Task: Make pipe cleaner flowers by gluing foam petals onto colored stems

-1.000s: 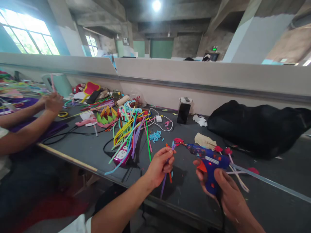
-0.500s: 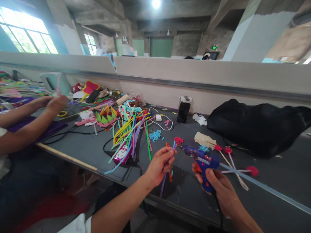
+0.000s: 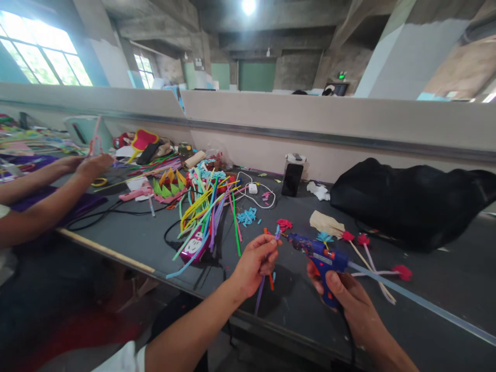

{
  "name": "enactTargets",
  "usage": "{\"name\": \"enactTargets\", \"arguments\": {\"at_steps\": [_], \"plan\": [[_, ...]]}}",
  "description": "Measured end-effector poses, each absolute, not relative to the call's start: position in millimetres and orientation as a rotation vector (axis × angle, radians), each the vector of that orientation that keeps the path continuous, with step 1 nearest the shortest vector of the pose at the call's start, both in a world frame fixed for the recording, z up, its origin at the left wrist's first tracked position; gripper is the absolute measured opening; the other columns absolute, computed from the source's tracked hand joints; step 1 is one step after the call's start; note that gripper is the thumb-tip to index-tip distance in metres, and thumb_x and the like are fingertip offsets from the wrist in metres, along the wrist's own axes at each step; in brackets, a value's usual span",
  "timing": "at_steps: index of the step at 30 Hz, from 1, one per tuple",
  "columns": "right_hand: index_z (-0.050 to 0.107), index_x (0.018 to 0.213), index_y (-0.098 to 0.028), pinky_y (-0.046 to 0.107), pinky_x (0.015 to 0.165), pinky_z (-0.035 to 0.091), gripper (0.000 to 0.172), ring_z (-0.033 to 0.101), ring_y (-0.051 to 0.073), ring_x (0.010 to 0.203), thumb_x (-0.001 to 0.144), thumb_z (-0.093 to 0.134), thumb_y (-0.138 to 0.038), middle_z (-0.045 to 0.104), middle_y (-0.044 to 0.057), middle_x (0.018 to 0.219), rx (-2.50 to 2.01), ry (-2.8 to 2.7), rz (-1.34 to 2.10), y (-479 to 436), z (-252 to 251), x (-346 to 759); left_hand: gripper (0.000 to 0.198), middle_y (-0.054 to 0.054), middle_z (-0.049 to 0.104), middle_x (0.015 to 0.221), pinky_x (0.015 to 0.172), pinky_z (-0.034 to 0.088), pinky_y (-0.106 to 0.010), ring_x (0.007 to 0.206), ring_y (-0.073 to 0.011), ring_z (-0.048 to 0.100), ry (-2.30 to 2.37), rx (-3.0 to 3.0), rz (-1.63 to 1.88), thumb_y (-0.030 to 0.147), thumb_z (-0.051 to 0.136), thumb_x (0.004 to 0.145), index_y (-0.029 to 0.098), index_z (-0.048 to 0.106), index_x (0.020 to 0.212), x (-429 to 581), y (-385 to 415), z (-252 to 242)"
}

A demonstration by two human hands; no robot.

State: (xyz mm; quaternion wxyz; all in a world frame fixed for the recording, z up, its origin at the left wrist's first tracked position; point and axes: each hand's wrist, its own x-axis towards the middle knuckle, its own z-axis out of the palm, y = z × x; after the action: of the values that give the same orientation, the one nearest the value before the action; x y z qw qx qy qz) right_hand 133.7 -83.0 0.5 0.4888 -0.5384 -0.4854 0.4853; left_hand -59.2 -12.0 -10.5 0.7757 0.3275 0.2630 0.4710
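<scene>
Since a second ago the right hand [image 3: 349, 297] has brought the blue plastic hot-glue gun [image 3: 321, 261] leftward and lower, so its nozzle now sits just beside the tip of the purple pipe-cleaner stem [image 3: 267, 268], with an orange piece alongside it. That stem stands nearly upright in the left hand [image 3: 253, 263], whose fingers are closed tight around it. The right hand is wrapped shut on the gun's grip, a clear glue stick [image 3: 418, 299] trailing off to the right

By the look of it, the step in hand is gluing at the stem's top; the next move would call for a steady nozzle, a gentle squeeze of the trigger, and fingers kept off the hot tip

Nearest runs the front edge of the dark grey work table [image 3: 294, 341], close under both wrists, so there is little room toward the body. Open table lies to the near right. Just beyond the gun lie red paper flowers on pale stems [image 3: 362, 243]. Farther left sprawls a heap of coloured pipe cleaners [image 3: 205, 206]; far right sits a black cloth bag [image 3: 414, 201]. At far left another person's hands [image 3: 83, 165] work well apart
</scene>
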Motion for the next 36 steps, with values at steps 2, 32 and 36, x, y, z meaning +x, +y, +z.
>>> {"name": "enactTargets", "arguments": {"at_steps": [2, 32, 36], "plan": [[0.070, 0.094, -0.017, 0.024, 0.051, 0.042, 0.049, 0.055, 0.017, 0.063, 0.076, 0.059, -0.062, 0.062, 0.005, 0.069, -1.295, -1.205, 1.183, -81.9, -0.7, 135.3, 0.022, 0.008, 0.044, 0.052, 0.038, 0.009, -0.019, 0.035, -0.0005, 0.022, 0.577, 0.703, 1.020, 0.031, 0.068, 0.076, 0.016, 0.056, 0.086, -58.9, -12.0, -10.2], [0.070, 0.093, -0.018, 0.026, 0.055, 0.045, 0.047, 0.054, 0.017, 0.062, 0.075, 0.061, -0.060, 0.061, 0.004, 0.068, -1.276, -1.190, 1.164, -80.2, -5.7, 137.6, 0.026, 0.008, 0.043, 0.050, 0.038, 0.009, -0.019, 0.034, -0.0004, 0.022, 0.580, 0.709, 1.021, 0.034, 0.070, 0.073, 0.016, 0.057, 0.085, -58.5, -11.3, -8.9], [0.070, 0.096, -0.020, 0.027, 0.060, 0.047, 0.044, 0.056, 0.018, 0.065, 0.079, 0.059, -0.058, 0.061, 0.003, 0.067, -1.282, -1.177, 1.168, -81.6, -3.9, 136.2, 0.025, 0.008, 0.043, 0.051, 0.038, 0.009, -0.018, 0.034, -0.0001, 0.021, 0.572, 0.696, 1.014, 0.033, 0.070, 0.074, 0.016, 0.057, 0.085, -59.3, -11.2, -9.6]]}}
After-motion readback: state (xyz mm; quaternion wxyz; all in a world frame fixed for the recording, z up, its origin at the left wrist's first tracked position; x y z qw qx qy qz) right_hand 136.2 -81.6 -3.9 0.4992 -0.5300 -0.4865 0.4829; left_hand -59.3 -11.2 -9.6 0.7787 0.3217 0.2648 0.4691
